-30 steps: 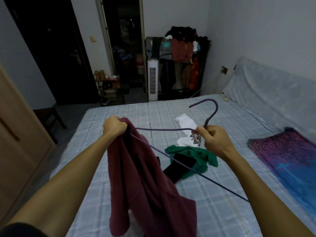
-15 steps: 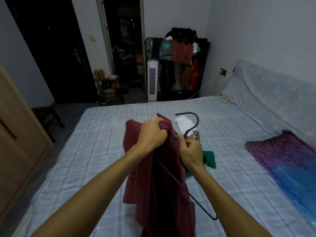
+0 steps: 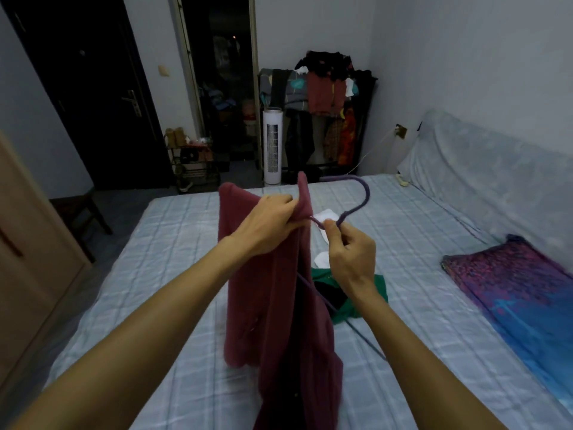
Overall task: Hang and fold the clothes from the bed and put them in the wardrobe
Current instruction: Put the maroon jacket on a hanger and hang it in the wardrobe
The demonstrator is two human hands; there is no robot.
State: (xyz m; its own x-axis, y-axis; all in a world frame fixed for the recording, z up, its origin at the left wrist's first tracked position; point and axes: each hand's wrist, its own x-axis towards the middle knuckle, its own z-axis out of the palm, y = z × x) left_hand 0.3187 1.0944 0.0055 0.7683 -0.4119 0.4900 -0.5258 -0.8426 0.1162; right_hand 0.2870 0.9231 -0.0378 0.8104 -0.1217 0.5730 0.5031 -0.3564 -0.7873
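A maroon garment point(image 3: 269, 305) hangs in front of me over the bed point(image 3: 161, 274). My left hand point(image 3: 269, 225) grips its top edge beside the neck of a purple hanger point(image 3: 361, 200). My right hand point(image 3: 350, 252) pinches the hanger just under its hook. One hanger arm runs inside the garment; the other slants down to the lower right. Behind the garment, a green garment point(image 3: 376, 288) with a black piece point(image 3: 333, 296) and a white garment point(image 3: 325, 215) lie on the bed, partly hidden. A wooden wardrobe point(image 3: 28, 274) stands at the left edge.
A purple-and-blue cloth point(image 3: 527, 293) lies on the bed's right side below a covered headboard point(image 3: 496, 169). A loaded clothes rack point(image 3: 322, 97), a white tower fan point(image 3: 272, 144), a small shelf point(image 3: 192, 162) and a dark door point(image 3: 102, 97) stand beyond the bed.
My hands came together from wide apart. The hanger's arm went inside the maroon garment, and garment and hanger rose higher in front of me.
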